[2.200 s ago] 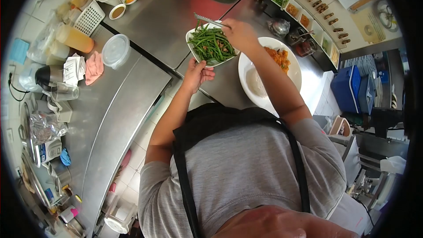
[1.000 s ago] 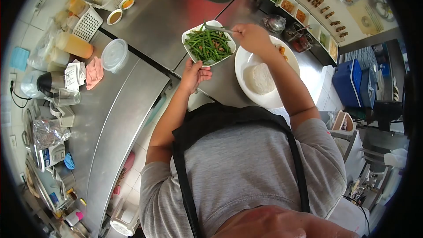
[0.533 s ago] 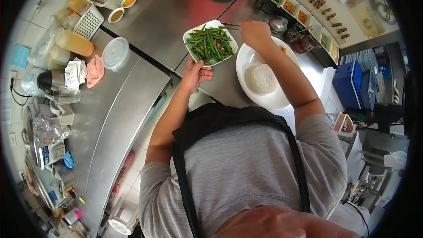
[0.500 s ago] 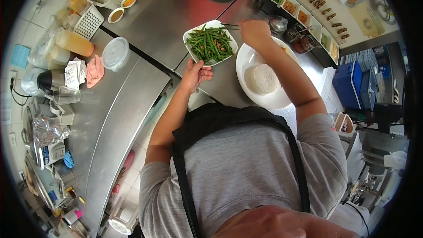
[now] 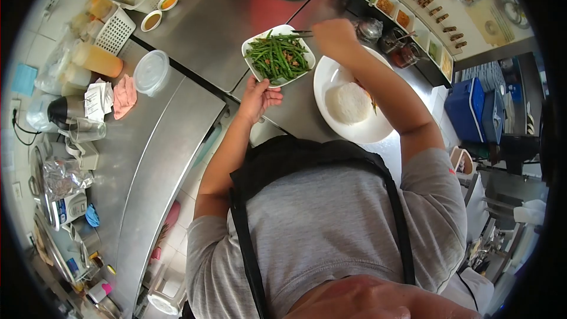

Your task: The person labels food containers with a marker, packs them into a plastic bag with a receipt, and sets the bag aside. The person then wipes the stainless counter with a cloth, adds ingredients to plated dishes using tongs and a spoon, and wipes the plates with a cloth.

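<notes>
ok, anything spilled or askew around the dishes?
Nothing stands out: the green beans sit inside their bowl, the rice mound rests on the plate, and no spill shows on the visible steel counter. The right arm hides part of the plate.

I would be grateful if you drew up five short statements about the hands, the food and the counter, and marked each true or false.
1. The left hand holds the edge of the white bowl. True.
2. The right hand is empty. False: it holds tongs.
3. The rice is on the white plate. True.
4. The green beans lie beside the rice on the plate. False: they are in the bowl.
5. The pink cloth lies on the metal counter. True.
</notes>
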Motion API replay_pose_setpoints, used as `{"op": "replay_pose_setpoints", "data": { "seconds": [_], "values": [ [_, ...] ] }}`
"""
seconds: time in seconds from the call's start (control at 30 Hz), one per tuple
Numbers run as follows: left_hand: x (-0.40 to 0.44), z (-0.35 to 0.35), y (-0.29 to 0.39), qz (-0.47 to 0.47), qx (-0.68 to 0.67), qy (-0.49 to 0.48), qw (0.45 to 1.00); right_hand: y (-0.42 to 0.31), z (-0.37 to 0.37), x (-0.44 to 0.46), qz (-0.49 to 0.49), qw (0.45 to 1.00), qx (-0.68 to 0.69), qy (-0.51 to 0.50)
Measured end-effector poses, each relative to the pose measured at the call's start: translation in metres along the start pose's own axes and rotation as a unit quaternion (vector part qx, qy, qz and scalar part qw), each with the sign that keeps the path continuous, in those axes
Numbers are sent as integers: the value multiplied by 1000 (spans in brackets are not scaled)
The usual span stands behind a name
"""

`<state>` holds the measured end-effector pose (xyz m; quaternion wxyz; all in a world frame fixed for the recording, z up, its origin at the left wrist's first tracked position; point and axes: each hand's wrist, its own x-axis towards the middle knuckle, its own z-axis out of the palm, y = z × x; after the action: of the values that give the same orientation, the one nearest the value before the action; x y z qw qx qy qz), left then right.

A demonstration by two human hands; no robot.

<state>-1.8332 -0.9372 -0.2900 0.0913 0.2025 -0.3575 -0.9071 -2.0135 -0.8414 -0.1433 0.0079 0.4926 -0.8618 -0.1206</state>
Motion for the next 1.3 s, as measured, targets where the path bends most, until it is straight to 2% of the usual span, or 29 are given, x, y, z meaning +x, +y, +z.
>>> {"op": "replay_pose_setpoints", "data": {
  "seconds": [0.13, 0.43, 0.53, 0.73, 1.03, 1.13, 1.3],
  "values": [
    [-1, 0, 1, -6, 2, -1, 1000, -4, 16, 12, 5, 1000, -9, -14],
    [0, 1, 1, 3, 3, -3, 1000, 1, -11, -24, -38, 998, 50, -25],
    [-1, 0, 1, 3, -3, -10, 1000, 15, -15, -33, -111, 993, 21, 41],
    [-2, 1, 1, 7, -2, -11, 1000, 4, -11, -30, -142, 982, -112, -52],
    [-1, 2, 2, 7, 8, -4, 1000, 8, 2, -8, -135, 987, -72, -44],
    [-2, 0, 0, 6, 4, 1, 1000, 7, -13, -24, -160, 987, 10, -7],
    [-2, 2, 1, 4, 3, 1, 1000, -23, 10, -31, -182, 982, 49, -19]
  ]
}}
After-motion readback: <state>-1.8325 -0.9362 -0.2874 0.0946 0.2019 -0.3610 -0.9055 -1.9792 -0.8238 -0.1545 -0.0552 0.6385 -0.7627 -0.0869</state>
